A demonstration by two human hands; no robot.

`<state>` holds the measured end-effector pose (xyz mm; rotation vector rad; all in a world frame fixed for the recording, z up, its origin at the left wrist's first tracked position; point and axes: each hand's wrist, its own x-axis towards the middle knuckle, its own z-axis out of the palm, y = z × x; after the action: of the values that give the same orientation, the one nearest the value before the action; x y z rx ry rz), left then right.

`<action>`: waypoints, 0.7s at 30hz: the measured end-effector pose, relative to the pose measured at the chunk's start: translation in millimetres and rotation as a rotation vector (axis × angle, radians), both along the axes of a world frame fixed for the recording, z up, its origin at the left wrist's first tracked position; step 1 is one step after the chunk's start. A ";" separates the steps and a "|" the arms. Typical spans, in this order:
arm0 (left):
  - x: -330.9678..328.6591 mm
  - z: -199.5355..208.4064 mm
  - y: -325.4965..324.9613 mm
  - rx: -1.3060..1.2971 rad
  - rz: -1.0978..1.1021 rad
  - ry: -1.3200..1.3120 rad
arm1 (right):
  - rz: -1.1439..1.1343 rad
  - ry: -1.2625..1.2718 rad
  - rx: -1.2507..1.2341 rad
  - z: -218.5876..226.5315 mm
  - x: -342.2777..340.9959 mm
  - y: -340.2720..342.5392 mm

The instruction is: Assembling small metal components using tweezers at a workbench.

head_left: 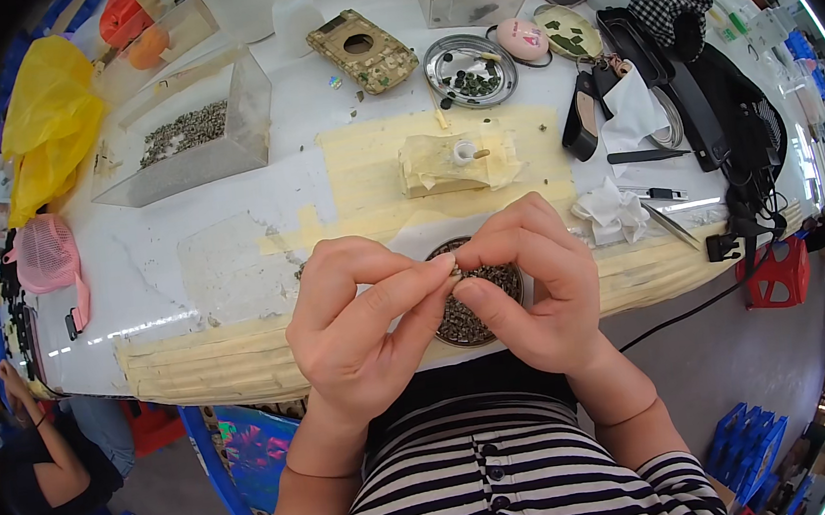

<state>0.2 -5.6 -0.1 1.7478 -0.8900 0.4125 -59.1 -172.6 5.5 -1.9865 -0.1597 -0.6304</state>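
Observation:
My left hand (pixel 363 313) and my right hand (pixel 541 279) meet in front of me, thumbs and fingertips pinched together. Between them is a tiny pale piece, mostly covered by the fingers and too small to name. Just below the hands, a round dish (pixel 465 343) holds many small grey-brown parts (pixel 469 320), partly hidden by my fingers. Beyond the hands sits a block wrapped in cream masking tape (pixel 424 174), with a small white cup (pixel 463 152) on top.
A clear bin (pixel 149 193) of similar small parts stands left. Farther back are a camouflage model hull (pixel 382 65) and a metal dish (pixel 506 90) with dark green pieces. Crumpled tissue (pixel 612 211), tweezers (pixel 673 226) and a utility knife (pixel 662 193) lie right. Another person (pixel 57 461) sits far left.

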 end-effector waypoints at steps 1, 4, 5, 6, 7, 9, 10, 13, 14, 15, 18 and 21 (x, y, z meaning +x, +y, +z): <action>0.2 -0.1 0.3 0.003 -0.003 -0.004 | 0.012 0.018 0.030 -1.7 -0.2 -0.1; 0.2 -0.5 -0.2 0.002 -0.006 -0.008 | 0.012 0.025 0.095 -5.9 -0.4 0.1; 0.3 -0.7 -0.3 0.000 -0.006 -0.008 | 0.005 0.020 0.112 -6.4 -0.4 0.5; 0.4 -0.8 -0.4 0.002 -0.003 -0.006 | -0.008 0.009 0.096 -6.1 -0.6 0.7; 0.5 -1.0 -0.5 0.003 -0.001 -0.005 | -0.022 -0.001 0.079 -5.4 -0.9 0.9; 0.5 -1.1 -0.4 0.004 0.007 -0.002 | -0.051 -0.047 0.028 -3.8 -0.7 1.4; 0.3 -1.1 -0.7 0.003 0.012 0.000 | -0.067 -0.082 -0.008 -2.8 -0.6 1.6; 0.4 -0.8 -1.8 -0.004 0.015 0.003 | -0.084 -0.143 -0.101 -0.4 -1.0 1.2; 0.5 -0.5 -1.7 -0.004 0.018 0.002 | -0.082 -0.158 -0.127 -0.2 -1.1 1.2; 0.4 0.0 -1.4 -0.001 0.016 -0.003 | -0.080 -0.151 -0.123 -0.5 -1.2 1.1; 1.2 0.9 -1.1 0.002 0.013 -0.009 | -0.078 -0.129 -0.113 -1.3 -0.6 1.4; 0.4 1.4 0.4 0.001 0.005 0.001 | -0.067 -0.093 -0.088 -0.8 -0.3 3.2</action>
<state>0.6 -5.2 1.4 1.7514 -0.8863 0.4144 -59.4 -169.4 4.6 -2.0555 -0.1804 -0.7714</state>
